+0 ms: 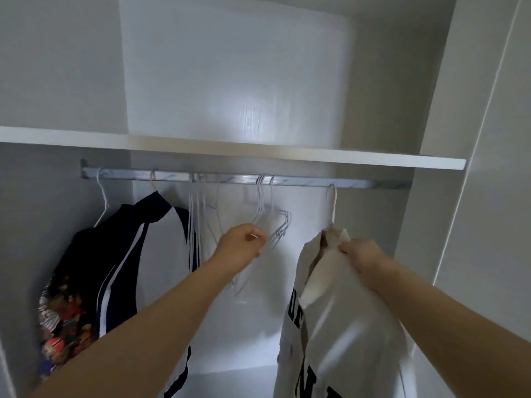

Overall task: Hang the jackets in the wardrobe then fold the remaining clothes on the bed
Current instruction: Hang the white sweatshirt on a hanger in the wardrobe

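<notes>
At 4 o'clock right grip [362, 257] pinches white lettered jacket [339, 326], steadying it under silver rail [301, 180]; left grip [244, 245] clutches white wire hangers [275, 225], likely clearing room.

Home setting, a clothes closet. View is inside a built-in wardrobe [258, 81] with plain white panel walls. A white shelf [230, 150] spans it, and a metal rail [301, 181] is fixed just beneath. Empty wire hangers [192, 225] are bunched mid-rail. Household clothing hangs here: patterned garment [63, 320] at the rail's left end, dark jacket [155, 203] with white stripes beside it, and white lettered jacket [344, 326] on a hanger toward the right end.
</notes>
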Demonstrator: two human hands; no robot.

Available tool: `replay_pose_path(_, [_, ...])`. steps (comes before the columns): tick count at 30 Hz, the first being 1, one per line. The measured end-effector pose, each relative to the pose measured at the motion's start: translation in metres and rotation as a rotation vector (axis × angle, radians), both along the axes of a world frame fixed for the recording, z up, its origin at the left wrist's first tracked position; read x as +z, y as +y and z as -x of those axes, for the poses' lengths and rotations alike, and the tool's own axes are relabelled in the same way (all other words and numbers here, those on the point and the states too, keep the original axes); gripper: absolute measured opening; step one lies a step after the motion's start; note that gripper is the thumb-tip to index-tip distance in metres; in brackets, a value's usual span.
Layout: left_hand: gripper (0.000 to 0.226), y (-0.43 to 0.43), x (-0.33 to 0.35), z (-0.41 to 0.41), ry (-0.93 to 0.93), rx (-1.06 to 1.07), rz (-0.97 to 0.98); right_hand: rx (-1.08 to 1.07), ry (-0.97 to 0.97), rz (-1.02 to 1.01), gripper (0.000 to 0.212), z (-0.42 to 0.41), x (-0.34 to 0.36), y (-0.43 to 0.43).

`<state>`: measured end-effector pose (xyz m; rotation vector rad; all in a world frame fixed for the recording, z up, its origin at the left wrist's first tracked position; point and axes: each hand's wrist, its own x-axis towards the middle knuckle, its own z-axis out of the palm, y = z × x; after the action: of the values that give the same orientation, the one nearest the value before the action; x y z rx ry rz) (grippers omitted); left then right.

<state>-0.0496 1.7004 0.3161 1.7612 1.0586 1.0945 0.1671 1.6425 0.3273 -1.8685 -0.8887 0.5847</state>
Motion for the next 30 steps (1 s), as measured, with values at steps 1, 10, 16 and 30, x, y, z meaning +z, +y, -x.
replay_pose_path(1, [0.017, 0.010, 0.002, -0.005, 0.001, -0.020, -0.003, -0.025, -0.016, -0.011, 0.032, -0.006, 0.007, 0.010])
replay_pose_path(10, [0.026, 0.083, 0.030, -0.048, -0.163, -0.113, 0.005, -0.173, -0.134, -0.081, 0.031, -0.060, 0.039, 0.087])
replay_pose_path(16, [0.025, 0.121, 0.026, -0.086, -0.101, -0.125, 0.004, -0.087, -0.446, 0.133, 0.053, -0.095, 0.025, 0.127])
replay_pose_path(30, [0.017, 0.134, -0.002, -0.152, -0.093, -0.148, 0.159, -0.004, -0.319, 0.176, 0.027, -0.160, -0.014, 0.148])
